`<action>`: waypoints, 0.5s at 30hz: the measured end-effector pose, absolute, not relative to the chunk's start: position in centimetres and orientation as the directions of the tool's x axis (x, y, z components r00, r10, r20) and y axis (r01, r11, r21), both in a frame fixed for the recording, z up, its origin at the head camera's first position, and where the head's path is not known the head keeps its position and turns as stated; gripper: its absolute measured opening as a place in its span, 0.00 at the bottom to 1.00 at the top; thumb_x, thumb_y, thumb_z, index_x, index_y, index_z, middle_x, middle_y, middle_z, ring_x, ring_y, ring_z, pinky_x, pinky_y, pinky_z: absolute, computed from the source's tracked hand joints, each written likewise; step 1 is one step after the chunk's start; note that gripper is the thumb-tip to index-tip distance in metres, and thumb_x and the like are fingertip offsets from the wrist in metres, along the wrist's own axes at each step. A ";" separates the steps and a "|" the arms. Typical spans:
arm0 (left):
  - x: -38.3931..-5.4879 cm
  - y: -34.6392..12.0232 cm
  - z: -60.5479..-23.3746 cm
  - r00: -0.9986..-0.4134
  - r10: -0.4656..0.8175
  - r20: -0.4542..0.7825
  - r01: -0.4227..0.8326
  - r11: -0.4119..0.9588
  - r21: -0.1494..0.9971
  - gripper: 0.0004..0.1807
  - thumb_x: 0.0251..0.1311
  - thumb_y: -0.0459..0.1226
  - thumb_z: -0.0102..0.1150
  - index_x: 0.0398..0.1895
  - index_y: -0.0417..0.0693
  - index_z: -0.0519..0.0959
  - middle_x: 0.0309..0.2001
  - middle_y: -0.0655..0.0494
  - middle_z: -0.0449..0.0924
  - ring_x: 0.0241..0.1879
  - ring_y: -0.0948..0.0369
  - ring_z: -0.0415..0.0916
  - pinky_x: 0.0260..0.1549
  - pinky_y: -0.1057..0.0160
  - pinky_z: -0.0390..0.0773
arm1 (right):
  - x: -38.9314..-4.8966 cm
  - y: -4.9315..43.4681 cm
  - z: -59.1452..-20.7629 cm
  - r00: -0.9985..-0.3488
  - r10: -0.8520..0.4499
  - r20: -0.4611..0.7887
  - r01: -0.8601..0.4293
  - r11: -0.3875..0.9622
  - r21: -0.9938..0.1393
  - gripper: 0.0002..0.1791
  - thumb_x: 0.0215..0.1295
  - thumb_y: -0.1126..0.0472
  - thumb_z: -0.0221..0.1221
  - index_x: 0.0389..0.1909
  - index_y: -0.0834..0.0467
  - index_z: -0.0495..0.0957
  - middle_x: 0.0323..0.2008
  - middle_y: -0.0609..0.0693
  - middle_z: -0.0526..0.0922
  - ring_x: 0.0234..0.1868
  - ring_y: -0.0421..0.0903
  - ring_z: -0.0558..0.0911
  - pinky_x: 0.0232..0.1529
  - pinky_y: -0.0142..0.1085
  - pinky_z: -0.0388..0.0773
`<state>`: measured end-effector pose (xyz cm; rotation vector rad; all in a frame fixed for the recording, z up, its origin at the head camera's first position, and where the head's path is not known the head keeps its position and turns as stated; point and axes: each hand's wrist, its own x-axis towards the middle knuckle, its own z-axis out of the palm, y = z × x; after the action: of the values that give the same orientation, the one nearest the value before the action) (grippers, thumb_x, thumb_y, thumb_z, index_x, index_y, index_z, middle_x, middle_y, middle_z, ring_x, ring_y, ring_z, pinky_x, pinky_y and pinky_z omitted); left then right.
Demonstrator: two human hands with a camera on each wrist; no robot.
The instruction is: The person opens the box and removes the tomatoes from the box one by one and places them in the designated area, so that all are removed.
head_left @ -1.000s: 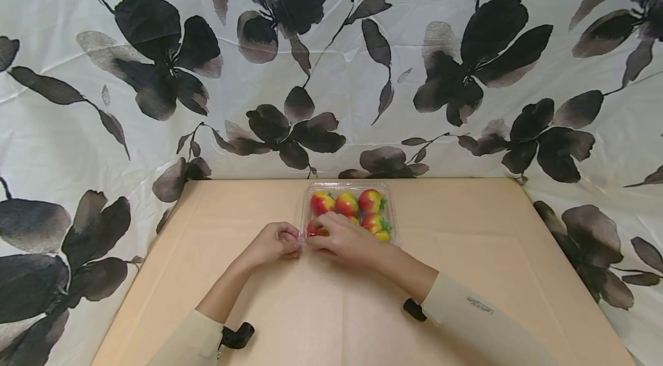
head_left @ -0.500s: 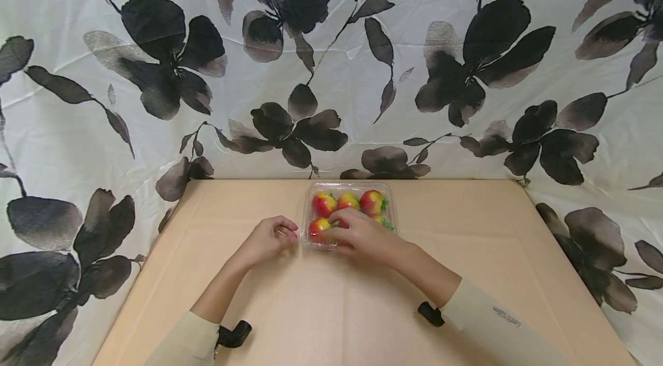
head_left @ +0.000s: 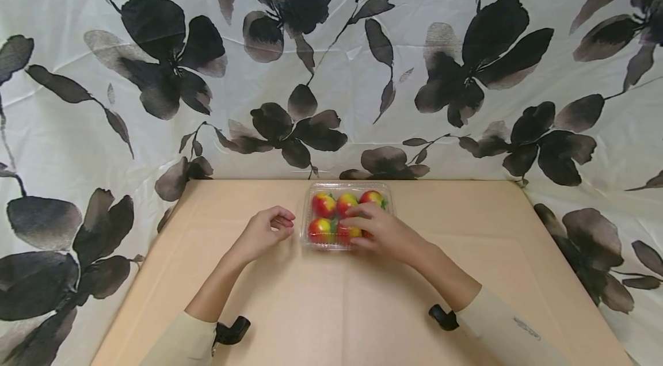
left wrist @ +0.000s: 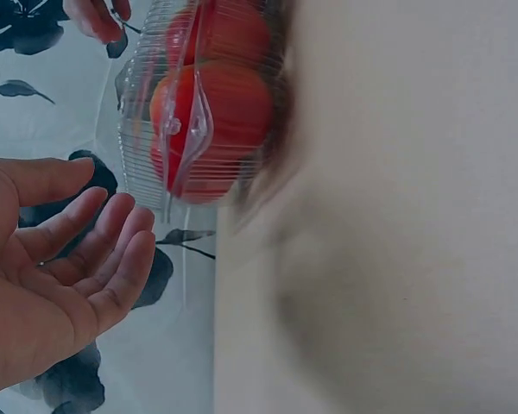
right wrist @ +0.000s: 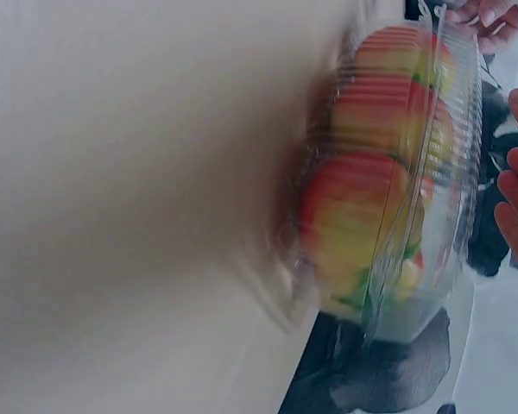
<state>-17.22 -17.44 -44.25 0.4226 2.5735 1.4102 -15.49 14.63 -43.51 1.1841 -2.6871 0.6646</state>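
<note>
A floral cloth hangs behind the pale table, where a clear plastic box of red-and-yellow fruit sits near the far edge. The left hand, fingers loosely bent and holding nothing, is just beside it; the right hand hovers over it, fingers spread, also holding nothing. Good handling probably means light, even fingertip pressure along the rim, sparing the thin top.

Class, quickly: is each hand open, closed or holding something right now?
Left hand: open, holding nothing.
Right hand: open over the clear container, holding nothing.
</note>
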 end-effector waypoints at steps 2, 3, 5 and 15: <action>-17.2 -17.3 -44.0 -0.946 0.324 -0.006 0.173 0.520 0.837 0.10 0.63 0.28 0.66 0.47 0.37 0.81 0.41 0.46 0.85 0.42 0.55 0.83 0.43 0.70 0.85 | -15.5 15.2 -43.5 -0.707 -0.648 0.284 -0.704 0.609 -0.365 0.24 0.59 0.55 0.75 0.58 0.49 0.84 0.58 0.49 0.80 0.61 0.48 0.77 0.57 0.41 0.88; -17.1 -17.2 -43.8 -0.946 0.323 -0.001 0.178 0.521 0.835 0.10 0.64 0.29 0.66 0.47 0.37 0.81 0.41 0.46 0.85 0.42 0.55 0.83 0.43 0.69 0.85 | -15.4 15.5 -43.5 -0.716 -0.637 0.285 -0.694 0.611 -0.380 0.25 0.59 0.56 0.75 0.58 0.49 0.84 0.59 0.49 0.80 0.61 0.48 0.77 0.58 0.41 0.88; -17.1 -17.0 -43.5 -0.946 0.323 0.007 0.184 0.520 0.834 0.10 0.63 0.29 0.66 0.47 0.38 0.81 0.42 0.46 0.85 0.42 0.55 0.83 0.44 0.68 0.86 | -15.4 16.2 -43.6 -0.736 -0.613 0.285 -0.672 0.618 -0.408 0.25 0.59 0.57 0.75 0.59 0.49 0.84 0.58 0.48 0.80 0.61 0.48 0.77 0.58 0.43 0.88; -16.6 -15.7 -42.1 -0.930 0.365 0.040 0.231 0.498 0.836 0.13 0.64 0.29 0.66 0.50 0.36 0.81 0.45 0.44 0.85 0.46 0.52 0.82 0.47 0.53 0.89 | -15.2 19.3 -44.0 -0.824 -0.515 0.235 -0.559 0.674 -0.483 0.27 0.59 0.59 0.75 0.61 0.52 0.83 0.61 0.51 0.80 0.65 0.54 0.78 0.59 0.47 0.87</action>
<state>-16.65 -15.69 -42.14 0.5199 2.5928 1.4144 -15.17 19.29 -44.05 0.9000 -2.8018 0.8485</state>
